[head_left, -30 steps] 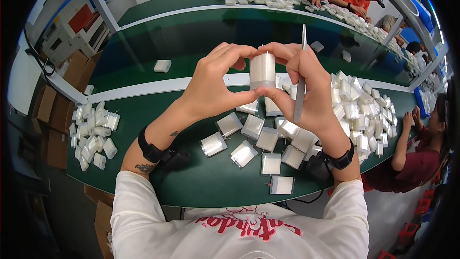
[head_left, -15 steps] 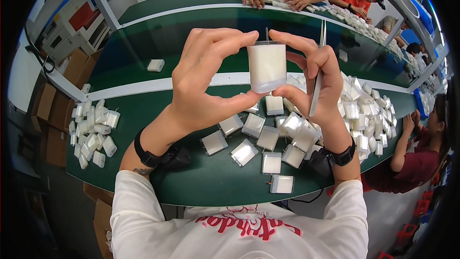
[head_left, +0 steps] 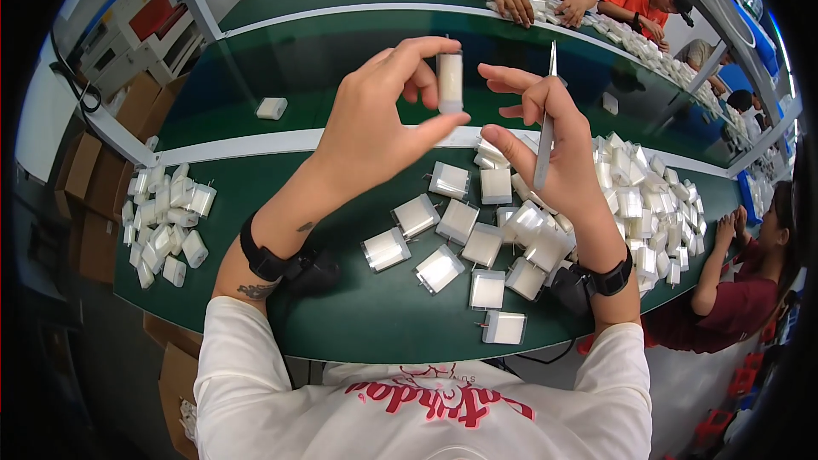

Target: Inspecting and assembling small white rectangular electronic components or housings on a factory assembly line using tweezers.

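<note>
Head view, left hand [head_left: 375,119] raised, pinching white charger block [head_left: 449,83] edge-on, right hand [head_left: 554,145] half-curled gripping tweezers [head_left: 545,119] upright

Head-worn fisheye looks steeply down, close over the green table [head_left: 256,196].

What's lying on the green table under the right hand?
Under the right hand, which holds slim tweezers, white plug adapters lie scattered on the green table. The palm and wrist cover several more, so their number cannot be seen.
</note>
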### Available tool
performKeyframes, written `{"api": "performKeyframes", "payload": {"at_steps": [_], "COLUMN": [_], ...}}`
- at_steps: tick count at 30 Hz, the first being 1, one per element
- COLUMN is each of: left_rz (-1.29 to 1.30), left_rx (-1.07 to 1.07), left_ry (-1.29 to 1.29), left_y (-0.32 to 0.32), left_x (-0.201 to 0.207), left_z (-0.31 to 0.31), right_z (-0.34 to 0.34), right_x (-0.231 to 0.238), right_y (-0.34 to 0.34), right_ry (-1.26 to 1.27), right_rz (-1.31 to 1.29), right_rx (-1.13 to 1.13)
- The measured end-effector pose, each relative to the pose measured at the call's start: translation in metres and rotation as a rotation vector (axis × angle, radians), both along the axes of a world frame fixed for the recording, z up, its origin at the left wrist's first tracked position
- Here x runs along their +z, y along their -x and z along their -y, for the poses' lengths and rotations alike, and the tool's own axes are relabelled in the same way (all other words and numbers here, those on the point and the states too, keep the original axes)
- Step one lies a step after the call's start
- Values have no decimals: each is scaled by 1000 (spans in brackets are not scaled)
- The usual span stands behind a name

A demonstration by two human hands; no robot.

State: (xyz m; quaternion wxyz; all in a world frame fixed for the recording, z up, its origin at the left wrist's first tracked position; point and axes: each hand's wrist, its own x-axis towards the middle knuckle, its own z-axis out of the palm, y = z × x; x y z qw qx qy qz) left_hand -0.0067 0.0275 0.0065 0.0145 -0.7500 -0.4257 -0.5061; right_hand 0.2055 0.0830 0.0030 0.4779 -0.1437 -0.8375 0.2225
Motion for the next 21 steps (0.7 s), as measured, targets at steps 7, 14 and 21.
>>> {"api": "performKeyframes", "payload": {"at_steps": [7, 14, 21], "left_rz": [335, 467, 453], "left_rx": [-91, -936, -778], "left_ry": [175, 16, 115], "left_y": [18, 58, 62], "left_x": [26, 79, 74], "left_z": [7, 109, 141], "right_z": [-5, -11, -17], "right_x": [-4, -3, -8], "right_y": [-6, 4, -2], "right_ry": [9, 25, 53], "right_rz": [-47, -91, -43], "right_rx": [-41, -39, -64]}}
